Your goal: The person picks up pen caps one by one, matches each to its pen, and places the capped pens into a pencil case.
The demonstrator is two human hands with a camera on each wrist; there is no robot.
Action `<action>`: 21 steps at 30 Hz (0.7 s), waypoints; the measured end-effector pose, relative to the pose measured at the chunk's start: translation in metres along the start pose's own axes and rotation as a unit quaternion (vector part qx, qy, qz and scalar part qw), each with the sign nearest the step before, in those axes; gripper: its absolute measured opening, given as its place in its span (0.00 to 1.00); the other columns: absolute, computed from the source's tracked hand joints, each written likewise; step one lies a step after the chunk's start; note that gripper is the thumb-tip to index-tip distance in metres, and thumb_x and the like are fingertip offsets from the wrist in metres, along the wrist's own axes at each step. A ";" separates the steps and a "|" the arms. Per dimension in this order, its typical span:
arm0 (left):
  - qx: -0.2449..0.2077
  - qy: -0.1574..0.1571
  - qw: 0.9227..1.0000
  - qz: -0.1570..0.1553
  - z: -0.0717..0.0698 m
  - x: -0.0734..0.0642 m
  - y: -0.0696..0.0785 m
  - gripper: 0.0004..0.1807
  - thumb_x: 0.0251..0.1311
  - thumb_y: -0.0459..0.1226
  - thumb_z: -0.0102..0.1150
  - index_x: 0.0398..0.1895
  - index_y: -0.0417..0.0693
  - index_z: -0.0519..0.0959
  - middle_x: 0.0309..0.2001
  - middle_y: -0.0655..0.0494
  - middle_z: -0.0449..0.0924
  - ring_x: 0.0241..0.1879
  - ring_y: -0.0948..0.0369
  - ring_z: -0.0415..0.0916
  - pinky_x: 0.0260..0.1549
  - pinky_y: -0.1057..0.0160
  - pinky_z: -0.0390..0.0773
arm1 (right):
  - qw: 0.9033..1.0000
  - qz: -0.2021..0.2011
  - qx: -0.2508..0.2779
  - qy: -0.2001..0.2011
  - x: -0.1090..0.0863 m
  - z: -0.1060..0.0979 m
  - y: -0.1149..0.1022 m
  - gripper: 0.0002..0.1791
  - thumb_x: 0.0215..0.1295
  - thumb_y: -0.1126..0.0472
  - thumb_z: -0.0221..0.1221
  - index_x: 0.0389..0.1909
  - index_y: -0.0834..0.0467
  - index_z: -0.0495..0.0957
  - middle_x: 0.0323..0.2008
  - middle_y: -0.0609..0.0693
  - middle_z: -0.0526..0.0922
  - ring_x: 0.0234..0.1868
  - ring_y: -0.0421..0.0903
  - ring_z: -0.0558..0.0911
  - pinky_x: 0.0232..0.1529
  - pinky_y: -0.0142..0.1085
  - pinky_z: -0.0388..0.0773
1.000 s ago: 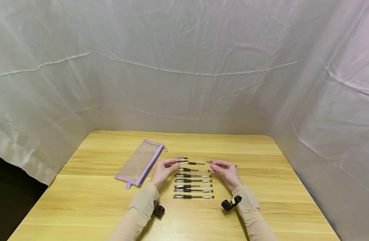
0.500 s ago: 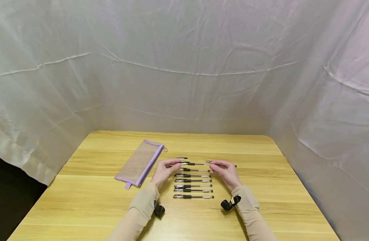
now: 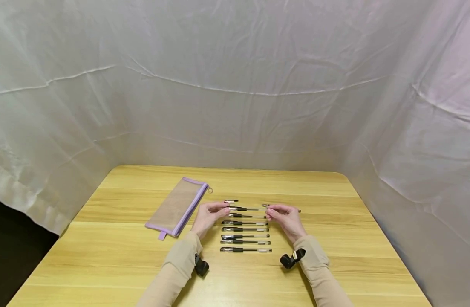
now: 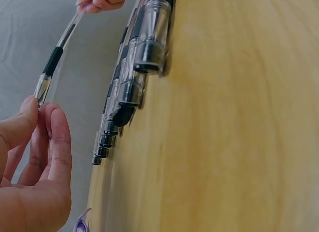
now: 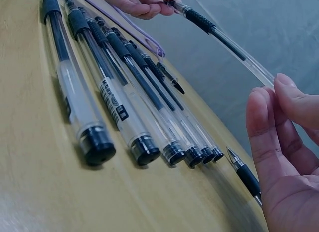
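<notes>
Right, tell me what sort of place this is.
Probably a makeshift indoor recording booth, though the wider room is out of sight. Pale cloth hangs behind and to both sides of a wooden table, and the person wears black wrist cameras.

Between the fingertips [image 5: 258, 108], the pen [image 5: 225, 41] is clear, its grip [image 5: 200, 21] black. On the near side of the fingertips, the pens [image 3: 237, 229] repeat clear and black; one label [image 5: 113, 101] is white with black bars. Left of the left fingertips, the pouch [image 3: 176, 204] is tan mesh edged in purple. Beneath all the fingertips, the table [image 3: 350, 238] is yellow with streaky grain; beyond them, the cloth [image 3: 235, 115] is grey.
</notes>
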State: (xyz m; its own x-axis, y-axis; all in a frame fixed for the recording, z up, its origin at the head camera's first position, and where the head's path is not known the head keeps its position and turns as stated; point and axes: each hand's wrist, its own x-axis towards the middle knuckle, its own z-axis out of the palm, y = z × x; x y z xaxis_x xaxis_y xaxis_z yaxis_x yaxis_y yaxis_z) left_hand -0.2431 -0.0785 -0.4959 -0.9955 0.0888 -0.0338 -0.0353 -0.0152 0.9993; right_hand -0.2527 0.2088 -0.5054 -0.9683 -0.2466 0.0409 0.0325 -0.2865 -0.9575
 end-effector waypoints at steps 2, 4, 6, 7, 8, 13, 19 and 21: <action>-0.007 -0.002 1.000 -0.003 -0.001 0.001 -0.001 0.18 0.59 0.28 0.67 0.52 0.30 0.81 0.45 0.41 0.88 0.40 0.57 0.87 0.46 0.63 0.85 | 1.000 -0.001 0.000 0.000 0.000 0.000 0.001 0.12 0.63 0.73 0.63 0.47 0.75 0.81 0.36 0.55 0.90 0.34 0.42 0.87 0.43 0.35 0.86; -0.013 -0.006 1.000 -0.007 -0.002 0.001 -0.001 0.17 0.59 0.27 0.67 0.52 0.30 0.81 0.45 0.41 0.88 0.40 0.56 0.88 0.46 0.62 0.85 | 1.000 -0.001 -0.003 0.000 0.001 0.000 0.001 0.10 0.64 0.73 0.63 0.45 0.72 0.83 0.36 0.54 0.90 0.33 0.41 0.87 0.42 0.34 0.86; -0.018 -0.009 1.000 -0.010 -0.003 0.001 0.000 0.18 0.59 0.27 0.66 0.53 0.29 0.80 0.45 0.41 0.88 0.40 0.57 0.88 0.48 0.59 0.85 | 1.000 -0.003 -0.007 -0.001 0.001 0.000 0.002 0.09 0.64 0.73 0.63 0.44 0.70 0.84 0.35 0.53 0.90 0.33 0.41 0.87 0.41 0.34 0.87; -0.021 -0.011 1.000 -0.010 -0.003 0.000 0.000 0.18 0.60 0.27 0.66 0.53 0.28 0.80 0.45 0.42 0.88 0.40 0.58 0.87 0.49 0.58 0.85 | 1.000 -0.003 -0.011 -0.002 0.001 0.000 0.001 0.08 0.64 0.73 0.63 0.43 0.70 0.85 0.34 0.52 0.90 0.33 0.41 0.87 0.41 0.34 0.87; -0.023 -0.013 1.000 -0.010 -0.004 0.000 0.000 0.18 0.60 0.27 0.66 0.53 0.28 0.79 0.45 0.42 0.88 0.39 0.59 0.87 0.49 0.57 0.85 | 1.000 -0.003 -0.013 -0.002 0.001 0.000 0.001 0.08 0.64 0.72 0.63 0.42 0.69 0.85 0.34 0.51 0.90 0.33 0.41 0.87 0.41 0.34 0.87; -0.028 -0.015 0.999 -0.011 -0.005 0.000 0.002 0.18 0.59 0.26 0.66 0.52 0.27 0.79 0.44 0.41 0.88 0.40 0.57 0.88 0.51 0.53 0.84 | 1.000 -0.005 -0.026 0.000 0.001 0.003 0.000 0.07 0.63 0.71 0.65 0.41 0.68 0.85 0.34 0.51 0.90 0.32 0.41 0.87 0.41 0.35 0.87; -0.023 -0.015 1.000 -0.014 -0.005 0.000 0.001 0.17 0.58 0.26 0.67 0.51 0.29 0.81 0.43 0.44 0.89 0.40 0.55 0.88 0.50 0.53 0.84 | 0.999 0.001 -0.041 0.009 0.001 0.003 -0.002 0.06 0.64 0.70 0.65 0.40 0.67 0.85 0.33 0.50 0.89 0.31 0.40 0.86 0.39 0.33 0.86; -0.024 -0.019 0.999 -0.011 -0.005 0.000 0.001 0.17 0.59 0.26 0.66 0.52 0.28 0.80 0.42 0.44 0.88 0.41 0.54 0.88 0.51 0.53 0.84 | 0.999 0.007 -0.043 0.013 0.002 0.003 -0.002 0.06 0.65 0.70 0.64 0.40 0.67 0.85 0.33 0.51 0.89 0.31 0.41 0.85 0.38 0.32 0.85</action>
State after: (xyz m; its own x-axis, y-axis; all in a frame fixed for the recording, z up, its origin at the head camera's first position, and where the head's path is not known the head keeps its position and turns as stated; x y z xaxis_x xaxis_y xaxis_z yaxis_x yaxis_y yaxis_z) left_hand -0.2434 -0.0832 -0.4948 -0.9904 0.1268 -0.0544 -0.0625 -0.0612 0.9962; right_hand -0.2538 0.2062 -0.5030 -0.9739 -0.2259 0.0209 0.0259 -0.2024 -0.9790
